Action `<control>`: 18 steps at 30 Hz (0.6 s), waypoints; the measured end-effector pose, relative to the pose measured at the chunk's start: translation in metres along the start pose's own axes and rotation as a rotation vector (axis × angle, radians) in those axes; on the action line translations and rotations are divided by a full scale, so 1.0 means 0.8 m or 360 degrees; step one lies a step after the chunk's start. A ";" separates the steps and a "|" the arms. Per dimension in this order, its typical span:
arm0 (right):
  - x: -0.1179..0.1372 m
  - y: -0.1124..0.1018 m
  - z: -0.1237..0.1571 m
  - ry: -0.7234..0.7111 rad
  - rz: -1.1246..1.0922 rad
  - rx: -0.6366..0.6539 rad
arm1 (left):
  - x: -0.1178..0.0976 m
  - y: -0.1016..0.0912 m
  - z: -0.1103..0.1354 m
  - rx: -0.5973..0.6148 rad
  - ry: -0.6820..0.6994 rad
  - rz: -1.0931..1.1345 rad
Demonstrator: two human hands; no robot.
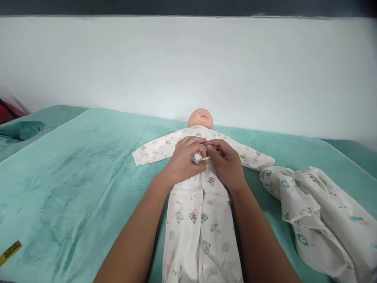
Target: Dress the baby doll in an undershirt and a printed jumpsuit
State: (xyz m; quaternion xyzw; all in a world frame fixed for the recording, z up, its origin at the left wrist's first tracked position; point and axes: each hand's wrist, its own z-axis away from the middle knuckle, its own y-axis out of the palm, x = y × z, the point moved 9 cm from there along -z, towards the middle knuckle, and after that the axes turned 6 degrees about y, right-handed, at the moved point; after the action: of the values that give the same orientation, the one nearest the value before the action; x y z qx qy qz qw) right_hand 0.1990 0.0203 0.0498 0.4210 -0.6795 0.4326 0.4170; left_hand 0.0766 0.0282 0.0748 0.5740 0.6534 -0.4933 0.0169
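Full width: white wall (188,67) at the back, dark band (188,8) along the top.

Far left: red item (7,114) with a dark bar across it, cut off by frame edge, can't identify. Just in front of it, rounded darker teal shape (26,129). Bottom left corner: yellow strip (10,252) with dark marking, mostly out of frame. Teal cover (73,188) runs under everything, creased, plush-looking, pale seam near each far corner.

Centre: printed suit (203,220) laid flat on the cover, white with green bears and pink bits, legs toward the wearer and running out of frame at the bottom. One sleeve (154,151) out to the left, lying flat. Left hand (188,157) on the chest, grip pinched on the front edge of the suit, cloth between thumb and fingers. Doll (202,118) face up, head at the suit's neck, near the wall. Right hand (225,159) right beside the left, grip also pinched on the suit front, thumb against index; exact bit held is hidden.

Right: other sleeve (256,157) extends out, its end by a rumpled white cloth (321,220) with blue-green animal prints; can't tell if they touch. Cloth runs off the right edge.
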 end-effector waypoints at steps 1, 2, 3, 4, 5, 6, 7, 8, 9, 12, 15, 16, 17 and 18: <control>0.003 0.001 0.001 -0.0026 0.0046 0.0007 | 0.000 0.000 0.000 -0.0011 0.0006 -0.0007; 0.005 0.002 0.001 -0.0051 0.0084 0.0014 | 0.000 0.001 0.000 -0.0019 0.0014 -0.0016; 0.007 0.003 0.001 -0.0070 0.0109 0.0020 | 0.001 0.002 0.000 -0.0023 0.0022 -0.0027; 0.008 0.003 0.001 -0.0077 0.0117 0.0026 | 0.000 0.002 0.000 -0.0024 0.0032 -0.0039; 0.007 0.003 0.001 -0.0074 0.0105 0.0034 | 0.000 0.003 0.000 -0.0026 0.0044 -0.0054; 0.006 0.003 0.001 -0.0062 0.0076 0.0047 | 0.000 0.004 0.000 -0.0030 0.0055 -0.0073; 0.005 0.003 0.000 -0.0044 0.0038 0.0064 | -0.001 0.004 0.000 -0.0034 0.0067 -0.0093; 0.003 0.003 0.000 -0.0028 -0.0005 0.0081 | -0.002 0.005 0.000 -0.0040 0.0081 -0.0114; 0.002 0.004 0.000 -0.0014 -0.0041 0.0096 | -0.003 0.005 0.000 -0.0045 0.0093 -0.0135; 0.001 0.004 0.001 -0.0010 -0.0083 0.0126 | -0.005 0.007 0.000 -0.0049 0.0122 -0.0183; 0.002 0.002 0.003 -0.0056 -0.0105 0.0132 | -0.005 0.005 0.001 -0.0060 0.0116 -0.0145; 0.002 0.001 0.004 -0.0062 -0.0132 0.0121 | -0.004 0.003 0.001 -0.0059 0.0102 -0.0101; 0.002 0.000 0.004 -0.0060 -0.0162 0.0105 | -0.002 0.001 0.001 -0.0045 0.0081 -0.0046; 0.002 -0.002 0.005 -0.0050 -0.0192 0.0089 | 0.000 0.000 0.001 -0.0013 0.0061 0.0015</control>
State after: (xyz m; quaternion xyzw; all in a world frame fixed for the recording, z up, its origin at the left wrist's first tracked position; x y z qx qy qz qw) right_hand 0.1992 0.0158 0.0503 0.4794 -0.6470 0.4188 0.4197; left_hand 0.0762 0.0278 0.0744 0.5862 0.6529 -0.4796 0.0090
